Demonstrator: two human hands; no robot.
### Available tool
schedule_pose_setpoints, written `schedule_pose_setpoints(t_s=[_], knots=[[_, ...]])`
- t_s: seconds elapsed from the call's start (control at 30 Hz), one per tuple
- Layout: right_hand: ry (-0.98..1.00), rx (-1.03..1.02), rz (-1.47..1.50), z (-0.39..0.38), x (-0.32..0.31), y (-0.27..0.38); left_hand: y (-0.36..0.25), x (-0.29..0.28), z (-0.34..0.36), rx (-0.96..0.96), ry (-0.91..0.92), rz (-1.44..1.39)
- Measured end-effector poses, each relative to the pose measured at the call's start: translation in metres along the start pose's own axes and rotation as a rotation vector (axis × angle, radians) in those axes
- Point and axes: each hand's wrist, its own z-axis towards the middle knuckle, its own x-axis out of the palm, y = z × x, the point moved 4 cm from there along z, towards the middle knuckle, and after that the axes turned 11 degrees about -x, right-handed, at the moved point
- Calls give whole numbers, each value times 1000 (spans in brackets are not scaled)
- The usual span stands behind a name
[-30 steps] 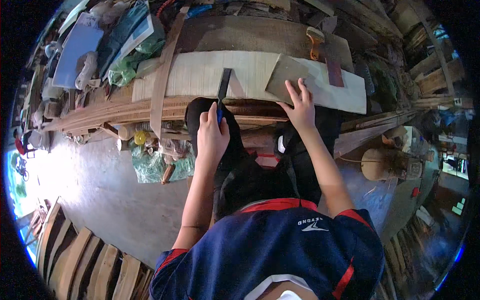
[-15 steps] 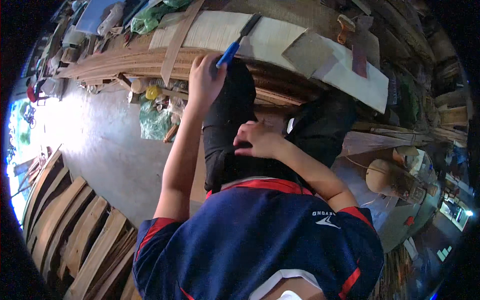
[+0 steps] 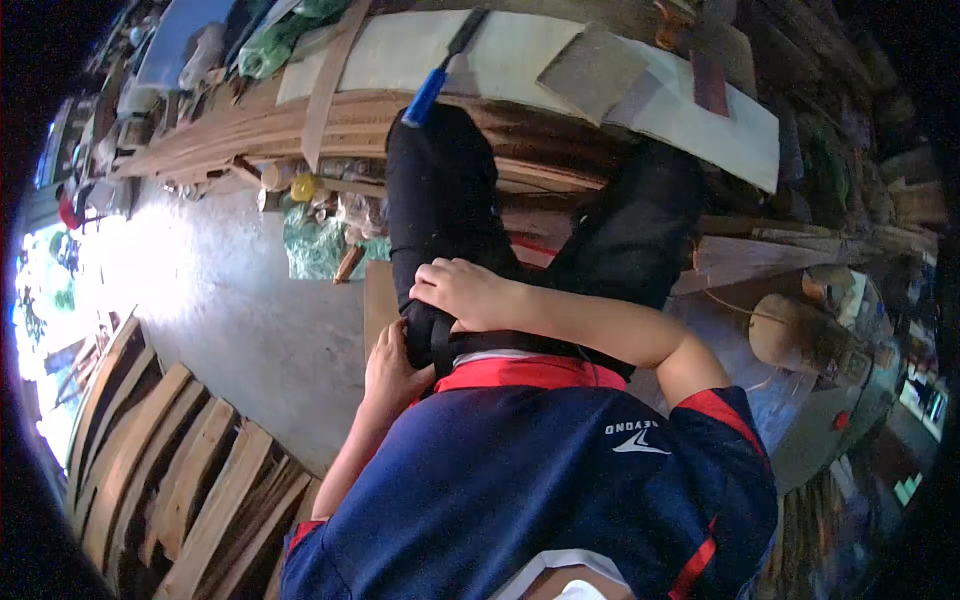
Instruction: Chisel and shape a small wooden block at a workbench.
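the workbench point(image 3: 520, 130) of stacked planks carries a pale plywood sheet point(image 3: 520, 55); on the sheet, at its near edge, lies a blue-handled tool point(image 3: 432, 88), free of both hands. the black trousers point(image 3: 440, 210) stand before the bench. the right hand point(image 3: 465, 292) lies curled on the left thigh, probably for rest. the left hand point(image 3: 392, 372) presses the trousers lower; its fingers are hidden, so i cannot tell its grip.

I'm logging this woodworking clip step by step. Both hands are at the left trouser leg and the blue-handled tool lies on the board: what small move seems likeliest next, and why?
Probably the left hand reaching up for the blue-handled tool. It lies free on the pale board, just beyond the left knee. Both hands are empty: the right hand rests on the black trouser leg, and the left touches it at the hip.
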Motion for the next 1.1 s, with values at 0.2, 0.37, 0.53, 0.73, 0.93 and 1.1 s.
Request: schedule_pose_setpoints(t_s=[0.2,0.37,0.53,0.73,0.93,1.1], knots=[[83,360,-263,-2,10,13,-32,-4,5,120,-250,-142],[85,266,176,-8,8,4,-25,-7,13,374,-211,-81],[-156,170,291,-4,-9,-4,-32,-14,32,404,-90,-148],[-216,144,313,5,-8,6,-5,-11,31,172,-109,69],[-242,157,258,1,-11,2,10,-10,16,349,-216,-148],[-199,224,293,0,-4,0,-2,-17,7,953,-192,126]])
